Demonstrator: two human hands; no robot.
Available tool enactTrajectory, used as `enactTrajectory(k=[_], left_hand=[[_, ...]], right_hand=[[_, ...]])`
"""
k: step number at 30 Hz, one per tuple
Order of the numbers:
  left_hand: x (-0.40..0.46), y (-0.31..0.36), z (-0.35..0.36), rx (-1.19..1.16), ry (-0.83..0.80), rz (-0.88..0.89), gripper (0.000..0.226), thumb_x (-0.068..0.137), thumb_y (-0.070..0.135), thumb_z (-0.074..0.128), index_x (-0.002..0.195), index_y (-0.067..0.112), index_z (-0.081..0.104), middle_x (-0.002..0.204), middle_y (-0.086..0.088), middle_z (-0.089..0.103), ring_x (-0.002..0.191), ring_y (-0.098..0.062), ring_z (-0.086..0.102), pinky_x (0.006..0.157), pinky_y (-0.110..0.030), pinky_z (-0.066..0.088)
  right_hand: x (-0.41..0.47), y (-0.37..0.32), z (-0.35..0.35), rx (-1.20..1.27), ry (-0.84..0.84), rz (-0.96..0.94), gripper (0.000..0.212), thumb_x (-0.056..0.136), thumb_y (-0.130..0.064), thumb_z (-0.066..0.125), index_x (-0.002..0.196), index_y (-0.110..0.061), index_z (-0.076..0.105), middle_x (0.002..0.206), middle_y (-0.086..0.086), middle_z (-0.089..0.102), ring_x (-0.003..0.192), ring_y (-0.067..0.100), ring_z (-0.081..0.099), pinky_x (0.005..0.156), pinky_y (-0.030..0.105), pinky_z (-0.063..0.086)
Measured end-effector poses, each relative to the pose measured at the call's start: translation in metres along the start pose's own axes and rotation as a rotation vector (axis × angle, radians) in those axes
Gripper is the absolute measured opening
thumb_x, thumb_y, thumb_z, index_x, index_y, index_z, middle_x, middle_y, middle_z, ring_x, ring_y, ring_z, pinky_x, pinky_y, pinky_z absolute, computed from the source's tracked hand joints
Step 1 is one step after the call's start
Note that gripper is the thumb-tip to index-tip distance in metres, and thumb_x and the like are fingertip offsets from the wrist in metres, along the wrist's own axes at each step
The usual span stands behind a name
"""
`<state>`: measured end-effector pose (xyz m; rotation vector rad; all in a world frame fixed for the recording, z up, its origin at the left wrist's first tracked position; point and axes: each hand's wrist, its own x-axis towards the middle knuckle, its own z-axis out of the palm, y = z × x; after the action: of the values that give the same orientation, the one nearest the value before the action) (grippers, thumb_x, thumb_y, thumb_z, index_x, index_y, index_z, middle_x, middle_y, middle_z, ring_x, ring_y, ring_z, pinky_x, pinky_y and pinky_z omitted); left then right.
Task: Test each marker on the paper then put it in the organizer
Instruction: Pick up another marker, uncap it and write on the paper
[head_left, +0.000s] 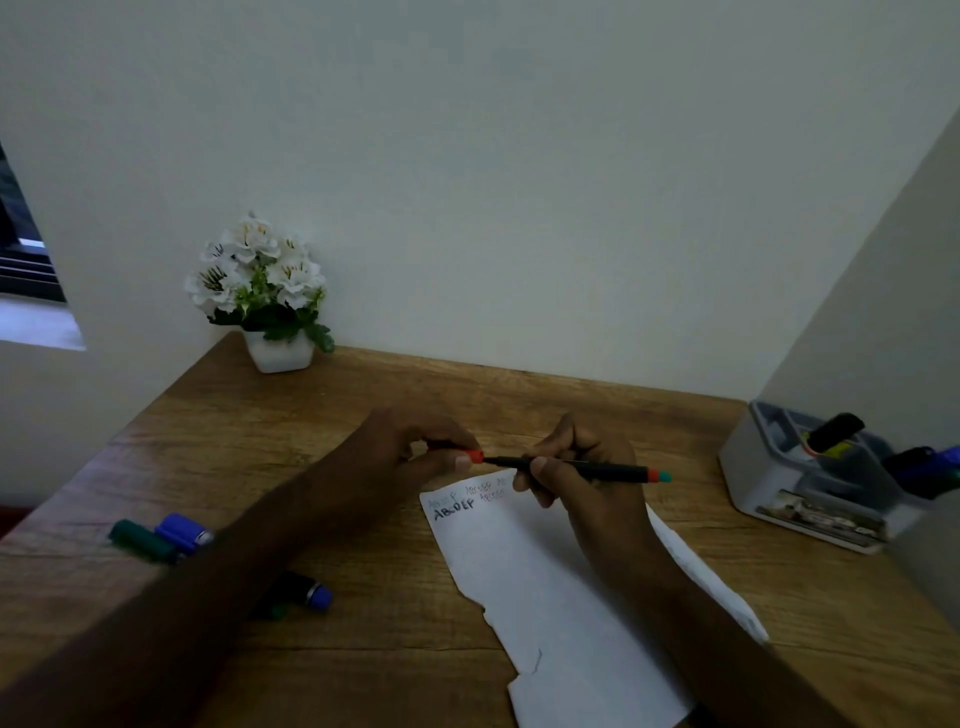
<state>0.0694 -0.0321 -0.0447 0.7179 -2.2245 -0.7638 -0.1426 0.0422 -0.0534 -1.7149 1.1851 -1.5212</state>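
Right hand (576, 467): fingers curled round the barrel of a slim black marker (587, 467), held above the top edge of the paper (545, 582). Left hand (415, 447): thumb and forefinger pinched on the orange-red cap (475, 457) at the marker's 9 o'clock end. Both grips are thus closed on the same pen. Whether the cap is seated or partly drawn off cannot be told.

Key relation: the marker's long axis is laid nearly level, from 9 to 3 o'clock, dipping slightly toward 3. The cap lies at 9 o'clock of the right hand's grip, just beside it; the far end, banded orange with a teal tip, projects at 3 o'clock. Judged: the cap is being pulled off or pushed on along that axis, hands drawn apart or together.

Paper: white, thin, ragged along its lower left edge, laid on the desk (363, 395) at a slant. Rows of letters are seen at its top left, one bold black, the others faint.

Organizer (789, 483): grey plastic, compartmented, at 3 o'clock of the hands, well apart, nearer the right hand. Dark markers already stand in it.

Loose markers (156, 535): stubby, smooth, green and blue bodies, at 8 o'clock beyond the left forearm; another blue-capped one (311, 592) just beside that forearm.

Desk: wood grain, matt. A white pot of white flowers (265, 291) is seen at 11 o'clock by the wall.
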Motion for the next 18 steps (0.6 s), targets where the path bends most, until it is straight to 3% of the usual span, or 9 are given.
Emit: enactTrajectory(k=[3, 6, 10, 13, 15, 18], left_hand=[[0.000, 0.000, 0.001, -0.017, -0.016, 0.012, 0.016, 0.090, 0.023, 0.062, 0.101, 0.025, 0.074, 0.089, 0.014, 0.071, 0.084, -0.006, 0.063, 0.061, -0.014, 0.044], [0.000, 0.001, 0.004, -0.041, -0.053, 0.016, 0.014, 0.090, 0.019, 0.064, 0.099, 0.023, 0.074, 0.087, 0.011, 0.071, 0.081, -0.006, 0.064, 0.060, -0.013, 0.043], [0.001, 0.004, 0.006, -0.109, -0.075, 0.005, 0.015, 0.088, 0.024, 0.062, 0.097, 0.022, 0.075, 0.089, 0.010, 0.073, 0.082, -0.009, 0.067, 0.063, -0.023, 0.049], [-0.001, 0.010, 0.013, -0.148, -0.101, 0.029, 0.017, 0.089, 0.020, 0.060, 0.097, 0.020, 0.075, 0.089, 0.009, 0.073, 0.083, -0.008, 0.068, 0.068, -0.017, 0.051], [-0.001, 0.010, 0.018, -0.187, -0.077, 0.026, 0.015, 0.090, 0.016, 0.061, 0.093, 0.016, 0.075, 0.085, 0.003, 0.074, 0.078, -0.012, 0.068, 0.066, -0.021, 0.052], [-0.001, 0.012, 0.022, -0.233, -0.016, 0.025, 0.015, 0.088, 0.015, 0.062, 0.082, 0.020, 0.075, 0.079, 0.000, 0.073, 0.073, -0.016, 0.068, 0.063, -0.030, 0.055]], right_hand=[[-0.001, 0.000, -0.001, -0.001, -0.006, 0.016, 0.013, 0.082, -0.015, 0.063, 0.072, -0.021, 0.066, 0.071, 0.016, 0.067, 0.063, 0.023, 0.058, 0.064, 0.044, 0.050], [-0.002, -0.001, -0.001, 0.105, -0.044, 0.067, 0.006, 0.086, -0.001, 0.063, 0.082, -0.002, 0.059, 0.073, 0.014, 0.072, 0.062, 0.023, 0.061, 0.064, 0.034, 0.052], [-0.001, -0.003, -0.002, 0.009, -0.101, 0.070, 0.013, 0.087, -0.022, 0.075, 0.075, -0.022, 0.068, 0.069, 0.009, 0.071, 0.058, 0.019, 0.062, 0.061, 0.032, 0.050], [-0.002, -0.006, -0.001, -0.019, -0.132, 0.082, 0.018, 0.084, -0.025, 0.075, 0.075, -0.010, 0.071, 0.061, 0.001, 0.067, 0.057, 0.006, 0.060, 0.058, 0.017, 0.045], [-0.002, -0.006, -0.002, 0.039, -0.138, 0.099, 0.024, 0.083, -0.026, 0.078, 0.075, -0.005, 0.070, 0.058, 0.002, 0.065, 0.055, 0.006, 0.058, 0.057, 0.018, 0.044], [0.000, -0.005, -0.005, 0.129, -0.170, 0.123, 0.018, 0.086, -0.024, 0.076, 0.073, -0.014, 0.068, 0.058, 0.004, 0.064, 0.053, 0.011, 0.057, 0.054, 0.022, 0.043]])
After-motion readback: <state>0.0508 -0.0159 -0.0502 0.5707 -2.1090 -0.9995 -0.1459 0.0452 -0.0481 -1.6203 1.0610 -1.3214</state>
